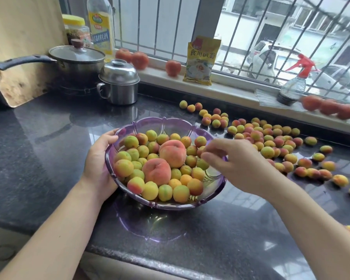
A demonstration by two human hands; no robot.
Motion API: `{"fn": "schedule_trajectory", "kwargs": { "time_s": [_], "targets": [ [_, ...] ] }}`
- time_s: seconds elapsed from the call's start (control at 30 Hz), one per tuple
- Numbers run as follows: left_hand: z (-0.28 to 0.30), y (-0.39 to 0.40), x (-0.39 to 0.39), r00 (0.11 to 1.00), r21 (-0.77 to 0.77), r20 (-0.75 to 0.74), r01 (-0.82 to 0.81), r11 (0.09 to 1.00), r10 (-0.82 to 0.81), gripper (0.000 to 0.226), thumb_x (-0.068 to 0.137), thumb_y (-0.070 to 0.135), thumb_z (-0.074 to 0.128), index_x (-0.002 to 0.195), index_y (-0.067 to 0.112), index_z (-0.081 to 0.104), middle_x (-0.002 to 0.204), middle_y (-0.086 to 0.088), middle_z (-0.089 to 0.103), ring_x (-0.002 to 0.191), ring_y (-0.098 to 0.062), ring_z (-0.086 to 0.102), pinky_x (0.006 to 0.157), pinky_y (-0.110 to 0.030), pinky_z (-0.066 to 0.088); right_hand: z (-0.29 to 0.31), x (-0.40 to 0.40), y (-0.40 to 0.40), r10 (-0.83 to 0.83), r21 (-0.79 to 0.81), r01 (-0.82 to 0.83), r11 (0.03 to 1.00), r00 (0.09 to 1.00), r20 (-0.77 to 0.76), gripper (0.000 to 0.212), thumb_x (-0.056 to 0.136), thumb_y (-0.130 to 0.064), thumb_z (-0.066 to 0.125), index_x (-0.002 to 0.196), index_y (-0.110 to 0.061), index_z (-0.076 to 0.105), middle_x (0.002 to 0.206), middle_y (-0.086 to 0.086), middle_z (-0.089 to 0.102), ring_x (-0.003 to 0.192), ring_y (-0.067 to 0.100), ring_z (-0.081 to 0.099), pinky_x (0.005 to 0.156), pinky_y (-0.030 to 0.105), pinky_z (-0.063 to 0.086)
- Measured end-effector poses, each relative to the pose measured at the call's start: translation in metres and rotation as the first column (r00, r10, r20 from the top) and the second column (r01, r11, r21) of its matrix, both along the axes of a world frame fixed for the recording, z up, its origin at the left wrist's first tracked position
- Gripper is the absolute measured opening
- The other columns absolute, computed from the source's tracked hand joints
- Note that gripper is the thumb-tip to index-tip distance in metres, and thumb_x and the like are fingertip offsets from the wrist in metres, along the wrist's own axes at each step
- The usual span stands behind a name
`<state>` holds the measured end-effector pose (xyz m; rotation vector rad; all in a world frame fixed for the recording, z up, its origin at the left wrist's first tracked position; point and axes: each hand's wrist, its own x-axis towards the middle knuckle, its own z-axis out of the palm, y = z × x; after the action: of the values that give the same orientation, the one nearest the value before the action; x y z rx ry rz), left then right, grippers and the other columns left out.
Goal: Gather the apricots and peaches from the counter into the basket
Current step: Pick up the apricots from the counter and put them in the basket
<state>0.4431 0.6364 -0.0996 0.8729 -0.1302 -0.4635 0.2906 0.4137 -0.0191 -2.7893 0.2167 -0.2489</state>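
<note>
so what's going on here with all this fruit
A person is gathering fruit into a translucent purple plastic basket on the dark stone counter. The left hand holds the basket's rim, while the right hand hovers over its right edge, fingers loosely curled. Two large peaches and many small apricots are inside; dozens of yellow-orange apricots remain scattered on the counter.

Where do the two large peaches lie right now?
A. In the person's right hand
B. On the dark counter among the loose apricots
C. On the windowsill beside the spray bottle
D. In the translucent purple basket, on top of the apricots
D: both large orange-pink peaches rest atop small apricots inside the translucent purple plastic basket.
</note>
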Motion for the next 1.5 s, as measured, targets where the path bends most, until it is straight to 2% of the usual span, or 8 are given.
{"fn": "schedule_trajectory", "kwargs": {
  "time_s": [0.07, 0.13, 0.47, 0.7, 0.9, 1.1, 1.2, 1.5],
  "targets": [
    [0.000, 0.001, 0.000, 1.000, 0.019, 0.014, 0.002, 1.000, -0.002, 0.034, 0.106, 0.022, 0.038, 0.109, 0.014, 0.071, 0.108, -0.015, 0.077, 0.099, -0.031, 0.076, 0.088, -0.049, 0.064, -0.021, -0.012, -0.016, -0.188, 0.123, 0.153, 0.981, 0.916, 0.354, 0.008, 0.097, -0.016, 0.064, 0.097, -0.020, 0.071, 0.085, -0.014, 0.067, 0.082, 0.001, 0.063, 0.070, 0.007, 0.047],
    [0.001, 0.001, -0.001, 1.000, 0.034, 0.024, 0.003, 0.999, -0.004, 0.033, 0.106, 0.023, 0.038, 0.121, 0.013, 0.065, 0.113, -0.016, 0.075, 0.103, -0.032, 0.075, 0.091, -0.050, 0.063, -0.049, -0.028, -0.036, -0.338, 0.154, 0.302, 0.941, 0.800, 0.496, 0.011, 0.094, -0.004, 0.065, 0.096, -0.012, 0.073, 0.087, -0.003, 0.069, 0.079, 0.008, 0.063, 0.070, 0.002, 0.042],
    [0.002, -0.001, -0.012, 0.999, 0.095, 0.036, 0.030, 0.995, -0.034, 0.052, 0.108, 0.029, 0.033, 0.100, 0.019, 0.083, 0.115, -0.013, 0.079, 0.106, -0.030, 0.077, 0.088, -0.047, 0.064, -0.092, -0.065, -0.106, -0.812, 0.368, 0.725, 0.582, 0.494, 0.312, 0.016, 0.095, -0.017, 0.059, 0.107, -0.007, 0.062, 0.115, 0.016, 0.055, 0.104, 0.029, 0.052, 0.080, 0.024, 0.031],
    [0.007, -0.015, -0.032, 0.998, 0.198, 0.070, -0.023, 0.980, 0.010, 0.041, 0.105, 0.022, 0.035, 0.111, 0.015, 0.075, 0.121, -0.019, 0.075, 0.110, -0.036, 0.074, 0.094, -0.050, 0.061, -0.097, -0.063, -0.113, -0.818, 0.297, 0.763, 0.575, 0.531, 0.220, 0.034, 0.090, -0.027, 0.071, 0.111, -0.008, 0.053, 0.115, 0.019, 0.061, 0.107, 0.039, 0.058, 0.087, 0.042, 0.048],
    [-0.002, -0.026, -0.056, 0.990, 0.205, 0.070, -0.131, 0.970, 0.119, 0.052, 0.102, 0.023, 0.039, 0.146, 0.000, 0.054, 0.140, -0.028, 0.063, 0.132, -0.046, 0.061, 0.112, -0.060, 0.048, -0.096, -0.080, -0.113, -0.739, 0.586, 0.496, 0.641, 0.606, 0.295, 0.021, 0.094, -0.028, 0.063, 0.114, -0.020, 0.064, 0.110, 0.005, 0.064, 0.098, 0.024, 0.062, 0.085, 0.037, 0.054],
    [0.005, -0.035, -0.068, 0.972, 0.264, 0.134, -0.222, 0.939, 0.193, 0.038, 0.105, 0.021, 0.034, 0.121, 0.007, 0.067, 0.110, -0.015, 0.077, 0.101, -0.030, 0.075, 0.082, -0.040, 0.063, -0.090, -0.082, -0.103, -0.631, 0.725, 0.240, 0.646, 0.703, 0.329, 0.011, 0.094, -0.025, 0.066, 0.104, -0.027, 0.063, 0.104, 0.004, 0.066, 0.092, 0.025, 0.068, 0.081, 0.041, 0.061],
    [0.007, -0.037, -0.070, 0.963, 0.283, 0.151, -0.258, 0.924, 0.223, 0.040, 0.105, 0.020, 0.035, 0.127, 0.006, 0.064, 0.108, -0.013, 0.077, 0.100, -0.030, 0.075, 0.083, -0.041, 0.063, -0.078, -0.082, -0.099, -0.594, 0.760, 0.161, 0.630, 0.730, 0.338, 0.012, 0.095, -0.026, 0.067, 0.106, -0.027, 0.062, 0.106, 0.001, 0.065, 0.092, 0.018, 0.068, 0.080, 0.037, 0.062],
    [0.005, -0.037, -0.065, 0.958, 0.279, 0.125, -0.285, 0.917, 0.259, 0.039, 0.104, 0.022, 0.038, 0.123, 0.007, 0.068, 0.116, -0.019, 0.075, 0.108, -0.037, 0.072, 0.099, -0.053, 0.057, -0.018, -0.072, -0.085, -0.033, 0.586, -0.133, 0.799, 0.964, 0.264, 0.025, 0.090, -0.019, 0.075, 0.111, -0.028, 0.064, 0.104, -0.011, 0.068, 0.094, 0.003, 0.067, 0.077, 0.017, 0.057]
  ]
}}
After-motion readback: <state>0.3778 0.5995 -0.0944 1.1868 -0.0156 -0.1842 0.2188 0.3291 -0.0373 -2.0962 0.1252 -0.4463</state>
